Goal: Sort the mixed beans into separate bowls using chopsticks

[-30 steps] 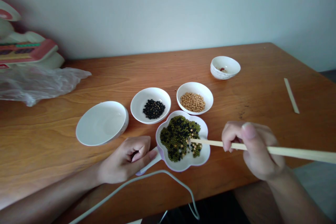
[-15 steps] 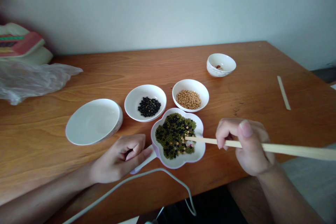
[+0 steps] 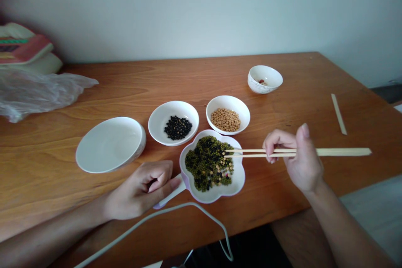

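My left hand (image 3: 146, 188) is closed around the handle of a white, flower-shaped dish (image 3: 238, 180) with a lilac rim. Green, black and tan beans (image 3: 207, 161) lie mixed in it. In my right hand (image 3: 293, 155) is a pair of wooden chopsticks (image 3: 339, 151), held level. Their two tips are slightly apart at the right side of the beans, close to a few tan ones. Whether a bean is pinched between them I cannot tell. Behind the dish stand a white bowl (image 3: 153, 127) of black beans (image 3: 178, 127) and another bowl (image 3: 245, 113) of tan beans (image 3: 225, 119).
A larger white bowl (image 3: 109, 144) sits at the left, and a small bowl (image 3: 264, 81) with a few bits inside stands farther back. A paper wrapper strip (image 3: 339, 115) lies at the right. A plastic bag (image 3: 47, 92) occupies the far left. A pale cable (image 3: 150, 215) crosses the front edge.
My right hand has turned and lifted slightly, so the chopsticks now lie level and show as two separate sticks. Their tips have shifted up a little. My left hand stays on the handle.
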Tool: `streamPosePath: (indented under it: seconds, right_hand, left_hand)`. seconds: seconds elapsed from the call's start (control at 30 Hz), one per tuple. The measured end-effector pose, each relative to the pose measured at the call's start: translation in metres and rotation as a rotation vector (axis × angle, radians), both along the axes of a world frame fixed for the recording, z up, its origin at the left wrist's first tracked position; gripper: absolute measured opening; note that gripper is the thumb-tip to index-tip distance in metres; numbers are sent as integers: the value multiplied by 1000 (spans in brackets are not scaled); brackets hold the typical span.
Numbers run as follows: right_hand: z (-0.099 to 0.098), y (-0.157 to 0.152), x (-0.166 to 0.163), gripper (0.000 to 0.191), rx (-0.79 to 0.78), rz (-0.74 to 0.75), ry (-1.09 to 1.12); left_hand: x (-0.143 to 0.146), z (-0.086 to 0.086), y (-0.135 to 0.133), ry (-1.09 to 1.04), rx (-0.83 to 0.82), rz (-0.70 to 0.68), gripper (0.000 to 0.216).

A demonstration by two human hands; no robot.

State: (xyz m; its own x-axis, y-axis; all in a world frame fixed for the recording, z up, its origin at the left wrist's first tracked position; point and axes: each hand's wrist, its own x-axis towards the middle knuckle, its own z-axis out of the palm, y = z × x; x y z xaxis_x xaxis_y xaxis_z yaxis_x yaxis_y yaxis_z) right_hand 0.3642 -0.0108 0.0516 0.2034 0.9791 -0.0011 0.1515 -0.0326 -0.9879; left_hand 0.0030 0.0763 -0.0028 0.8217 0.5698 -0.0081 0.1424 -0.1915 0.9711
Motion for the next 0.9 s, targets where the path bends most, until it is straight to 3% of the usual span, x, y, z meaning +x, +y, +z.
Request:
streamPosePath:
  seconds: [0.9]
  right_hand:
    - [-4, -2, 1, 71, 102, 64, -73]
  left_hand:
    - [1, 2, 0, -16, 0, -14, 40]
